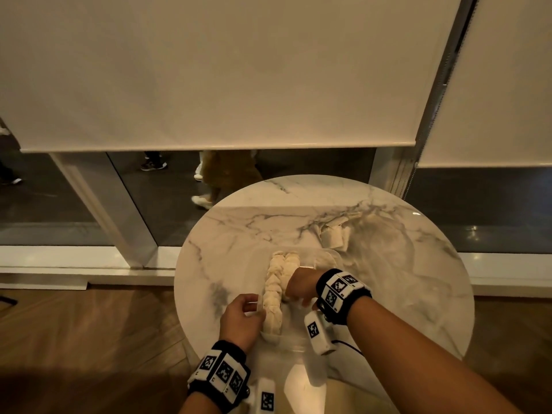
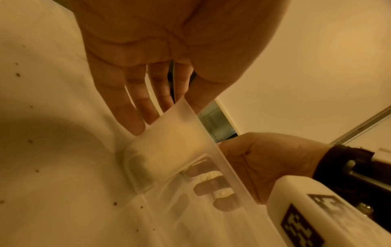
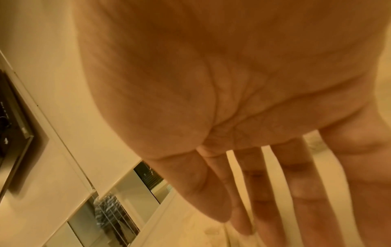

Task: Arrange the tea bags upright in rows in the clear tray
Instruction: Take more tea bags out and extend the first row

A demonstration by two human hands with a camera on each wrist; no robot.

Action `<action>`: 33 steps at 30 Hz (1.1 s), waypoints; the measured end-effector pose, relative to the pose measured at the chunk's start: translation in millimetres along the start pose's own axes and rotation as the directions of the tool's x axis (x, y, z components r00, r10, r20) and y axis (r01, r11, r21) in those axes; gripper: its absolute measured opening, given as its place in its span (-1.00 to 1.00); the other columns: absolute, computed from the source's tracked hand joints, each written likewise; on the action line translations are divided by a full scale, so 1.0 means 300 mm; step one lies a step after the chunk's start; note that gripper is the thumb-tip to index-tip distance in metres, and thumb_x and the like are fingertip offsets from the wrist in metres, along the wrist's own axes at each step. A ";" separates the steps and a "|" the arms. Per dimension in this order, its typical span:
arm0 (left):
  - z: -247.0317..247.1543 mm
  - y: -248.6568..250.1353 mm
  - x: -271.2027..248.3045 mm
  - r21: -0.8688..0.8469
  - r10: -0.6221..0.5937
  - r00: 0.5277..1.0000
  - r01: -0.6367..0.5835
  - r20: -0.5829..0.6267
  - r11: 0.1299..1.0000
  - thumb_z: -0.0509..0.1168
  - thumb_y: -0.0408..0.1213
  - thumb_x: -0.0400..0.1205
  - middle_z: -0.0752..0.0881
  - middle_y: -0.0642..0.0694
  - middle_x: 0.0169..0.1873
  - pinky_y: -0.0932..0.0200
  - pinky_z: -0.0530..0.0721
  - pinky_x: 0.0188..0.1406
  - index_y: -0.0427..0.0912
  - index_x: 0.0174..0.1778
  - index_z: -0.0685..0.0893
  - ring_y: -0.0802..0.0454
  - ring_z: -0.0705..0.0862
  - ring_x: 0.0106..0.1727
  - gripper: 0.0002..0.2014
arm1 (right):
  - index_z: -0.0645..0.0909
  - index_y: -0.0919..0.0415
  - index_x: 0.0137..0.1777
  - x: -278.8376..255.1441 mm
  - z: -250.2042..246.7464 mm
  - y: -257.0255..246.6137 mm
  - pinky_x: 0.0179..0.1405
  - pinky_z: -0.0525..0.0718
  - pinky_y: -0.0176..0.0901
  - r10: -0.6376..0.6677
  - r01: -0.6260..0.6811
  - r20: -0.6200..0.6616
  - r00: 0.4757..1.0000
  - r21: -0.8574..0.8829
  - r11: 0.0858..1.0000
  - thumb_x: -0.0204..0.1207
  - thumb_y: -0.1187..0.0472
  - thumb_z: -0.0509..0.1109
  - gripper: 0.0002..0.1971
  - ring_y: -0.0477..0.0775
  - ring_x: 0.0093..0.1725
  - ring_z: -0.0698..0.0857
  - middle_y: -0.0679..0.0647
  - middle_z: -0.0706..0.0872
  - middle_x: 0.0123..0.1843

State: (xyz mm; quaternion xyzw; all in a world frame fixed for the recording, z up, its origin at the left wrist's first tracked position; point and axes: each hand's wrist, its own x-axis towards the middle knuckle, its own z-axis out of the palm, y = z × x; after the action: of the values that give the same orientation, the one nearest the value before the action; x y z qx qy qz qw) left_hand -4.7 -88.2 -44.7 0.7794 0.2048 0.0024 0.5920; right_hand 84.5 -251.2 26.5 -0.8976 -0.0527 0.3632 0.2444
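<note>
A clear tray [image 1: 294, 343] sits on the round marble table [image 1: 388, 294]. Two rows of pale tea bags [image 1: 276, 288] stand upright along its left side. My left hand [image 1: 243, 315] holds the tray's left rim. In the left wrist view its fingers [image 2: 135, 120] lie on the outer wall of the tray [image 2: 169, 142] and the thumb reaches the rim. My right hand [image 1: 300, 285] is inside the tray, straight fingers [image 3: 306, 192] pressed against the right row. Through the wall I see those fingers with tea bags [image 2: 211, 175] between them. Loose tea bags [image 1: 333, 236] lie behind the tray.
The table stands against a low window ledge [image 1: 74, 264] under drawn white blinds [image 1: 209, 70]. Wooden floor [image 1: 89, 339] lies to the left. People's feet [image 1: 203, 201] show through the glass below the blind. A black cable [image 1: 349, 346] trails from my right wristband.
</note>
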 end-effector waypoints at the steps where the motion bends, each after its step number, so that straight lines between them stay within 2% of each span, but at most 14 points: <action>1: 0.001 -0.002 0.001 0.002 -0.005 1.000 0.005 0.003 1.000 0.49 -0.29 0.48 0.81 -0.01 -0.06 -0.24 0.80 -0.01 0.09 -0.01 0.74 -0.08 0.80 -0.05 -0.77 | 0.56 0.31 0.34 0.002 0.000 0.001 -0.47 0.63 -0.20 0.026 -0.026 -0.003 1.000 0.020 0.999 0.67 0.19 0.33 -0.69 0.22 0.13 0.79 0.23 0.67 0.25; 5: 0.003 0.002 -0.003 0.015 -0.010 1.000 0.010 0.002 1.000 0.47 -0.31 0.51 0.81 -0.01 -0.06 -0.23 0.80 -0.02 0.08 0.00 0.74 -0.09 0.79 -0.05 -0.78 | 0.57 0.31 0.23 0.010 -0.003 0.002 -0.47 0.63 -0.19 0.042 -0.042 0.005 0.999 0.048 0.998 0.67 0.23 0.30 -0.78 0.25 0.15 0.78 0.24 0.67 0.16; 10: 0.004 0.015 -0.017 0.031 -0.027 1.000 0.027 -0.014 0.999 0.46 -0.31 0.55 0.80 -0.01 -0.05 -0.21 0.82 -0.05 0.07 0.02 0.73 -0.06 0.78 -0.05 -0.80 | 0.58 0.38 0.32 0.012 -0.005 0.004 -0.44 0.64 -0.17 0.041 -0.042 0.002 0.999 0.050 0.998 0.67 0.28 0.25 -0.71 0.26 0.19 0.79 0.30 0.69 0.30; 12: 0.005 0.023 -0.027 0.017 -0.042 0.999 0.042 -0.012 0.999 0.43 -0.30 0.59 0.78 -0.05 -0.04 -0.23 0.83 -0.16 0.04 0.04 0.72 -0.09 0.78 -0.07 -0.83 | 0.58 0.40 0.32 0.002 -0.010 0.004 -0.42 0.63 -0.19 0.027 -0.028 0.015 1.000 0.056 0.998 0.69 0.31 0.22 -0.72 0.27 0.22 0.78 0.27 0.67 0.26; 15: 0.009 0.035 -0.040 -0.018 -0.075 0.997 0.075 0.000 0.997 0.38 -0.32 0.66 0.73 -0.08 -0.01 -0.18 0.82 -0.42 -0.06 0.10 0.71 -0.16 0.77 -0.10 -0.86 | 0.62 0.35 0.17 -0.031 -0.030 0.005 -0.41 0.59 -0.27 -0.026 0.025 0.020 0.999 0.057 0.998 0.71 0.34 0.22 -0.82 0.22 0.17 0.73 0.18 0.59 0.13; 18: 0.014 0.048 -0.050 -0.031 -0.094 0.995 0.093 -0.025 0.995 0.34 -0.36 0.68 0.68 -0.12 0.05 -0.07 0.81 -0.45 -0.11 0.17 0.69 -0.16 0.74 -0.08 -0.82 | 0.64 0.29 0.32 -0.083 -0.052 0.023 -0.31 0.65 -0.19 -0.057 0.070 -0.075 0.996 0.189 0.980 0.69 0.29 0.22 -0.71 0.12 -0.03 0.71 0.17 0.72 0.13; 20: 0.010 0.052 -0.050 -0.025 -0.089 0.994 0.088 -0.055 0.996 0.31 -0.36 0.70 0.65 -0.15 0.09 -0.02 0.80 -0.45 -0.13 0.21 0.69 -0.15 0.72 -0.06 -0.81 | 0.69 0.15 0.24 -0.115 -0.056 0.048 -0.25 0.67 -0.13 -0.067 0.121 -0.185 0.980 0.300 0.946 0.63 0.26 0.23 -0.72 0.08 -0.09 0.74 0.16 0.79 0.12; 21: 0.006 0.056 -0.049 -0.020 -0.085 0.994 0.084 -0.066 0.996 0.30 -0.35 0.71 0.65 -0.16 0.09 0.00 0.81 -0.45 -0.14 0.22 0.68 -0.14 0.71 -0.06 -0.81 | 0.70 0.11 0.19 -0.127 -0.055 0.067 -0.29 0.66 -0.15 -0.072 0.162 -0.252 0.965 0.358 0.920 0.60 0.27 0.25 -0.74 0.06 -0.13 0.74 0.18 0.80 0.09; 23: -0.005 0.063 -0.047 0.000 -0.081 0.993 0.081 -0.082 0.997 0.27 -0.35 0.73 0.63 -0.15 0.10 0.00 0.82 -0.42 -0.15 0.26 0.65 -0.12 0.70 -0.04 -0.79 | 0.71 0.11 0.11 -0.159 -0.044 0.114 -0.38 0.62 -0.17 -0.070 0.258 -0.389 0.918 0.454 0.853 0.58 0.30 0.29 -0.78 0.01 -0.22 0.72 0.19 0.81 0.01; 25: -0.018 0.063 -0.040 0.020 -0.073 0.993 0.075 -0.095 0.997 0.25 -0.34 0.74 0.62 -0.18 0.12 0.02 0.81 -0.43 -0.18 0.31 0.63 -0.18 0.70 0.00 -0.76 | 0.72 0.11 0.04 -0.203 -0.026 0.165 -0.37 0.62 -0.15 -0.050 0.332 -0.476 0.878 0.530 0.781 0.58 0.31 0.33 -0.83 -0.01 -0.26 0.72 0.18 0.80 -0.05; 28: -0.025 0.062 -0.031 0.055 -0.072 0.991 0.078 -0.114 0.995 0.25 -0.39 0.72 0.62 -0.19 0.14 0.09 0.78 -0.48 -0.20 0.33 0.63 -0.26 0.70 0.04 -0.74 | 0.74 0.09 0.01 -0.284 0.002 0.240 -0.29 0.69 -0.14 -0.040 0.380 -0.514 0.857 0.579 0.721 0.57 0.33 0.37 -0.84 0.00 -0.23 0.74 0.18 0.79 -0.06; 31: -0.025 0.057 -0.023 0.055 -0.081 0.990 0.088 -0.117 0.995 0.25 -0.40 0.72 0.60 -0.19 0.17 0.22 0.72 -0.58 -0.17 0.31 0.62 -0.27 0.71 0.02 -0.75 | 0.74 0.14 0.05 -0.365 0.000 0.304 -0.25 0.75 -0.16 -0.049 0.371 -0.487 0.872 0.591 0.716 0.60 0.35 0.37 -0.84 0.02 -0.19 0.76 0.23 0.79 -0.02; 33: -0.028 0.051 -0.017 0.060 -0.084 0.989 0.092 -0.123 0.994 0.29 -0.37 0.70 0.62 -0.18 0.15 0.12 0.77 -0.48 -0.13 0.29 0.63 -0.23 0.71 -0.02 -0.75 | 0.74 0.18 0.06 -0.413 -0.022 0.346 -0.25 0.74 -0.19 -0.046 0.323 -0.439 0.897 0.581 0.747 0.61 0.37 0.35 -0.83 0.02 -0.18 0.76 0.23 0.80 -0.02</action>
State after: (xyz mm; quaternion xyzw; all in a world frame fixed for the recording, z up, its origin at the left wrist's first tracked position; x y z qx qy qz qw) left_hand -6.6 -85.5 -26.9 0.7871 0.2744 0.0162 0.5521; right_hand -10.0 -378.4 58.5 -0.8038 0.0346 0.1425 0.5766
